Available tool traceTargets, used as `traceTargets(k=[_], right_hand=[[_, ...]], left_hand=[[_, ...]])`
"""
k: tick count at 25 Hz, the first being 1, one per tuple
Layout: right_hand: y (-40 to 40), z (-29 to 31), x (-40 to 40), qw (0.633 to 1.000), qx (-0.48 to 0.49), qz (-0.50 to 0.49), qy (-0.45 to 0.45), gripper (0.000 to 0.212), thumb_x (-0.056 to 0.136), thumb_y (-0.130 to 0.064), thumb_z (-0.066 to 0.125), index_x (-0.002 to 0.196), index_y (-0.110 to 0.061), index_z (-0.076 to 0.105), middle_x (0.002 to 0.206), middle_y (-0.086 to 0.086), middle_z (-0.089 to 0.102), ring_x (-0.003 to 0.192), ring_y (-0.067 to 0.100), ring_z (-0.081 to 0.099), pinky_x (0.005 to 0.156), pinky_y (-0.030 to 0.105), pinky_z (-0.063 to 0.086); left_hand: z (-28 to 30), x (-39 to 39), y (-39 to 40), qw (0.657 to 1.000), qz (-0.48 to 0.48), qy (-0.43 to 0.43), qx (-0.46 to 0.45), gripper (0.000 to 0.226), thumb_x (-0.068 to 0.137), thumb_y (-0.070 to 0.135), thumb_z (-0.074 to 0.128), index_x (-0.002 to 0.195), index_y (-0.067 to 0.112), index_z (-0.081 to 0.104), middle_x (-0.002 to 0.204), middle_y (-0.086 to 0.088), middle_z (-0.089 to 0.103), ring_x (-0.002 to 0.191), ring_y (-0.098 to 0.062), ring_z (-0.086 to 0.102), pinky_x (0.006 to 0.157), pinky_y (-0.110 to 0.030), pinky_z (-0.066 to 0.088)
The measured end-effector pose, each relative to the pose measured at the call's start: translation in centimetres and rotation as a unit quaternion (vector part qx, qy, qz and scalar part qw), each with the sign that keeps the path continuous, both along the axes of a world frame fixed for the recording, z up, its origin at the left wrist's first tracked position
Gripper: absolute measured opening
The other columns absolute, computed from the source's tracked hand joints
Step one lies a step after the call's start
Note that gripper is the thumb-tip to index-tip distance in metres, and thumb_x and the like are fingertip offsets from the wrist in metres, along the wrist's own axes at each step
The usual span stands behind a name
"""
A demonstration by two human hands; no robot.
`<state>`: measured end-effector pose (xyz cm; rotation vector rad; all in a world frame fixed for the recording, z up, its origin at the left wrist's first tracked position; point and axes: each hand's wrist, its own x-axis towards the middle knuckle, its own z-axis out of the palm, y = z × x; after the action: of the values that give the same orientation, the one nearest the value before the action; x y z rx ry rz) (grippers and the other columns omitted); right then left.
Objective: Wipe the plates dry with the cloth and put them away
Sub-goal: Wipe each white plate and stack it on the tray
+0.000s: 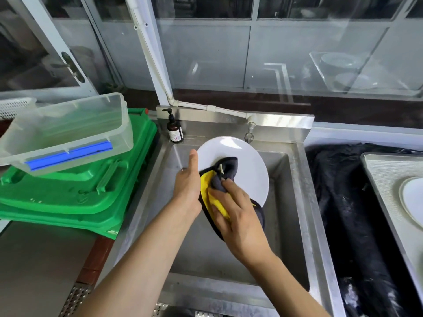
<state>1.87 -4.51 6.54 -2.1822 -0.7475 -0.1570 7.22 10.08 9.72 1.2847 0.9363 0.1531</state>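
Note:
A round white plate [242, 156] is held tilted over the steel sink [295, 216]. My left hand [188, 179] grips the plate's left rim, thumb up along the edge. My right hand [238, 216] presses a dark grey and yellow cloth [217, 179] against the plate's face; the cloth hangs down under the plate's lower edge. Another white plate [412, 197] lies on a grey tray [384, 179] at the right edge, partly cut off.
A clear plastic bin [68, 131] with a blue clip rests on stacked green crates [68, 197] to the left. A brown pump bottle [174, 129] stands at the sink's back left corner, a tap [249, 131] behind the plate. Black cloth [343, 202] covers the counter to the right.

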Motion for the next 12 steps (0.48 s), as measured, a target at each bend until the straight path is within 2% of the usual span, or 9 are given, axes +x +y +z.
traceTargets(k=[2,4,6,7,10,12], right_hand=[[0.3,0.1,0.9,1.0,0.004,-0.027,0.016,0.038,0.104,-0.034,0.055,0.139,-0.022,0.061,0.156,0.004,0.044,0.145,0.024,0.041,0.119,0.03,0.031],[1.1,1.4,3.4,0.997,0.01,-0.066,0.036,0.037,0.103,-0.028,0.059,0.138,-0.018,0.062,0.156,0.007,0.045,0.143,0.029,0.042,0.118,0.034,0.032],[1.2,2.6,5.1,0.997,0.014,-0.076,0.025,0.037,0.102,-0.027,0.06,0.138,-0.017,0.063,0.155,0.008,0.046,0.142,0.03,0.042,0.118,0.036,0.033],[0.9,2.6,5.0,0.997,0.01,-0.073,0.011,0.036,0.102,-0.028,0.059,0.137,-0.018,0.063,0.154,0.006,0.046,0.142,0.029,0.042,0.118,0.032,0.032],[-0.4,1.0,1.7,0.999,-0.001,-0.053,-0.01,0.037,0.103,-0.039,0.05,0.134,-0.023,0.063,0.154,-0.002,0.044,0.142,0.021,0.041,0.117,0.021,0.027],[-0.8,-0.1,0.4,0.998,0.008,-0.061,-0.001,0.035,0.104,-0.038,0.052,0.133,-0.022,0.064,0.154,-0.003,0.045,0.142,0.02,0.042,0.117,0.028,0.033]], left_hand=[[-0.6,-0.7,-0.7,1.0,-0.008,0.013,-0.003,0.061,0.09,0.075,0.049,0.098,0.019,0.073,0.093,-0.007,0.077,0.086,-0.028,0.074,0.082,-0.042,0.06],[-0.8,-1.2,-1.6,0.999,-0.017,0.027,-0.003,0.061,0.089,0.076,0.048,0.094,0.02,0.072,0.095,-0.005,0.077,0.088,-0.026,0.072,0.085,-0.039,0.059],[-0.1,-1.0,-1.7,0.999,-0.009,0.032,0.006,0.059,0.088,0.077,0.049,0.09,0.02,0.067,0.095,0.0,0.072,0.088,-0.023,0.067,0.081,-0.037,0.055],[0.5,-0.7,-1.5,0.999,-0.002,0.033,0.009,0.059,0.088,0.078,0.048,0.09,0.02,0.062,0.094,0.002,0.067,0.087,-0.022,0.064,0.079,-0.036,0.053],[0.9,-0.1,-0.2,1.0,0.012,0.024,0.013,0.057,0.085,0.081,0.048,0.096,0.025,0.057,0.093,0.001,0.066,0.088,-0.026,0.065,0.085,-0.042,0.055],[0.4,-0.2,-0.3,0.999,0.003,0.039,0.027,0.056,0.084,0.083,0.046,0.093,0.028,0.058,0.1,-0.003,0.07,0.093,-0.03,0.068,0.088,-0.047,0.057]])
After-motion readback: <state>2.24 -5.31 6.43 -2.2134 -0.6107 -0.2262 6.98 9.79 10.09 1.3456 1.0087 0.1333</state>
